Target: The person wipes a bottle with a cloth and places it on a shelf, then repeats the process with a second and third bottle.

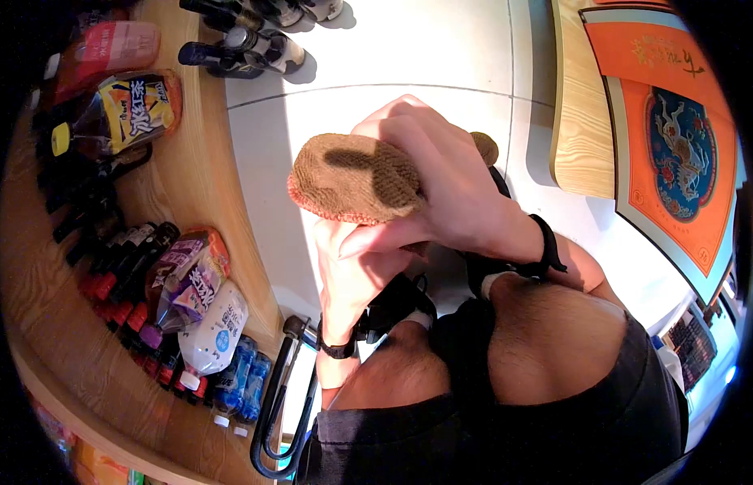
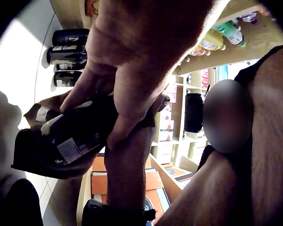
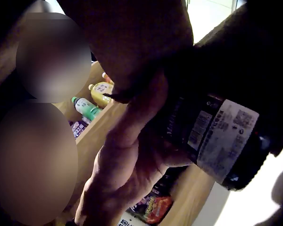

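Note:
In both wrist views a dark glass bottle (image 3: pixel 226 141) with a pale printed label lies between the hands. A brown cloth (image 1: pixel 344 174) with a reddish edge covers its end toward the head camera. My left hand (image 1: pixel 340 259) grips the bottle from below; in the left wrist view its fingers and thumb straddle the dark bottle (image 2: pixel 82 134). From the right, my right hand (image 1: pixel 441 174) holds the cloth against the bottle, with its thumb along the cloth's lower side. In the left wrist view the right hand is mostly hidden behind bottle and cloth.
Several dark bottles (image 1: pixel 259 48) stand on the tiled floor ahead. Along the left runs a wooden shelf (image 1: pixel 207 153) filled with drink bottles, including an iced tea bottle (image 1: pixel 138 113). A black curved bar (image 1: pixel 275 396) is beside it. Orange packaging (image 1: pixel 676 153) lies on wood at right.

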Demonstrator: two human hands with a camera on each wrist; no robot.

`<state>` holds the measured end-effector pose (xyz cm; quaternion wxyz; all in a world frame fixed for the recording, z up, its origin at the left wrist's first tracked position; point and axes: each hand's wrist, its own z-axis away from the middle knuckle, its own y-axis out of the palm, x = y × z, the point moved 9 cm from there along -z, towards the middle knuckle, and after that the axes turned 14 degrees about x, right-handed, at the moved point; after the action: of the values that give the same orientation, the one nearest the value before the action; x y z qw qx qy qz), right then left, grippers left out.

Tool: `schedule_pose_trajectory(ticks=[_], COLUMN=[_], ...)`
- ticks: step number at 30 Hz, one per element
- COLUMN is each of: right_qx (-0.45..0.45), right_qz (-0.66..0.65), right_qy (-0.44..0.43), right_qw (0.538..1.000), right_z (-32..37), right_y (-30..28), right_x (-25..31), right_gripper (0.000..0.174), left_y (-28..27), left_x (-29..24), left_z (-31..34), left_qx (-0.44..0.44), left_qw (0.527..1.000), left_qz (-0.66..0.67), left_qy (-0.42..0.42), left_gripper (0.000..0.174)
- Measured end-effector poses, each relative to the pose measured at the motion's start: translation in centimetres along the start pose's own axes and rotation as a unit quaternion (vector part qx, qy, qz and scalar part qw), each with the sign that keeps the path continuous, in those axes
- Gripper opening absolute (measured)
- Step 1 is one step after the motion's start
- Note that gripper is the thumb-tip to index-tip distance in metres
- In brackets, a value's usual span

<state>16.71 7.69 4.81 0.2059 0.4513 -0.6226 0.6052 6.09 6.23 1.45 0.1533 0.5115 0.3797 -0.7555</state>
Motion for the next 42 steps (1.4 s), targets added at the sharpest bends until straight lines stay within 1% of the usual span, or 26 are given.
schedule_pose_trajectory(ticks=[2,3,5,8,12,15,17,18,19,21,22,24,25,27,28,29,31,32,33,34,35,36,37,39,40,42], right_qx=[0.022,0.045,0.049,0.054,0.071,0.072,0.086,0.101,0.100,0.166,0.166,0.253,0.253,0.298,0.298,0.302,0.308,0.270,0.231,0.232,0.261,0.288,0.289,0.286,0.285,0.256], right_qz=[0.013,0.025,0.019,0.005,-0.014,-0.027,-0.065,-0.103,-0.102,-0.138,-0.138,-0.200,-0.200,-0.251,-0.251,-0.238,-0.225,-0.228,-0.231,-0.231,-0.265,-0.298,-0.298,-0.415,-0.417,-0.360], right_qy=[0.015,0.030,0.039,0.054,0.090,0.090,0.109,0.129,0.129,0.192,0.193,0.248,0.247,0.273,0.273,0.264,0.255,0.229,0.203,0.203,0.230,0.257,0.257,0.324,0.325,0.265], right_qw=[1.000,0.998,0.998,0.997,0.993,0.993,0.988,0.981,0.981,0.957,0.957,0.914,0.914,0.880,0.880,0.884,0.889,0.907,0.923,0.923,0.899,0.873,0.873,0.800,0.800,0.857], right_z=[0.1,0.1,0.5,0.6,0.7,0.7,1.0,1.2,1.2,1.7,1.5,1.9,1.6,2.0,1.9,1.8,2.0,2.3,2.2,2.2,2.2,2.3,2.0,2.7,2.9,2.3], right_y=[0.3,0.7,1.0,1.0,0.7,0.5,0.6,0.9,0.7,1.6,1.3,2.4,2.1,2.8,2.8,2.8,3.4,3.7,3.5,3.3,3.4,3.6,3.3,3.9,4.0,3.2], right_x=[-0.2,-0.5,-0.9,-1.1,-1.3,-1.3,-1.7,-2.1,-2.1,-3.2,-3.2,-3.5,-3.3,-3.2,-3.2,-3.1,-3.4,-4.1,-4.3,-4.3,-4.2,-4.1,-3.7,-3.6,-3.6,-3.6], right_gripper=[0.070,0.070,0.066,0.066,0.072,0.075,0.078,0.081,0.081,0.086,0.086,0.088,0.088,0.086,0.086,0.087,0.089,0.090,0.090,0.090,0.081,0.075,0.075,0.067,0.067,0.071], left_y=[0.2,0.1,0.0,-0.1,0.6,0.3,-0.1,-0.9,-0.8,-1.1,-0.7,-0.9,-0.9,-0.6,-0.4,-0.4,-0.8,-0.8,-1.0,-0.9,-0.7,-1.0,-1.0,-1.2,-1.3,-1.4], left_x=[0.4,0.7,1.2,1.1,1.3,1.6,1.3,1.8,1.4,2.1,2.6,2.1,1.7,2.4,2.2,1.7,2.3,2.3,1.9,1.6,1.4,-0.1,-0.3,0.2,0.5,1.1], left_z=[0.2,0.4,0.9,1.0,1.2,1.7,2.4,2.4,2.2,2.1,2.3,2.3,2.2,2.9,3.2,3.1,3.0,3.0,2.8,2.3,1.8,1.2,1.1,1.1,1.2,1.4], left_qx=[0.019,0.018,0.027,0.028,0.034,-0.011,-0.046,-0.099,-0.099,-0.122,-0.106,-0.090,-0.074,-0.066,-0.058,-0.059,-0.114,-0.119,-0.120,-0.095,-0.070,-0.056,-0.056,-0.085,-0.099,-0.129], left_qw=[1.000,1.000,0.997,0.993,0.994,0.998,0.994,0.994,0.994,0.985,0.983,0.987,0.991,0.993,0.993,0.993,0.966,0.956,0.956,0.949,0.940,0.951,0.951,0.938,0.931,0.913], left_qz=[0.010,0.010,-0.072,-0.114,-0.104,-0.065,-0.069,0.041,0.041,0.125,0.147,0.129,0.112,0.090,0.067,0.067,0.229,0.265,0.266,0.300,0.333,0.293,0.293,0.332,0.350,0.386], left_qy=[0.015,0.016,-0.008,-0.004,0.022,0.016,0.069,0.016,0.018,-0.012,-0.008,0.003,0.014,0.044,0.074,0.074,0.024,0.046,0.046,0.030,0.013,0.077,0.077,0.053,0.039,0.016], left_gripper=[0.030,0.030,0.034,0.035,0.034,0.031,0.027,0.025,0.025,0.025,0.031,0.034,0.038,0.042,0.047,0.047,0.048,0.055,0.055,0.057,0.059,0.058,0.058,0.060,0.061,0.064])
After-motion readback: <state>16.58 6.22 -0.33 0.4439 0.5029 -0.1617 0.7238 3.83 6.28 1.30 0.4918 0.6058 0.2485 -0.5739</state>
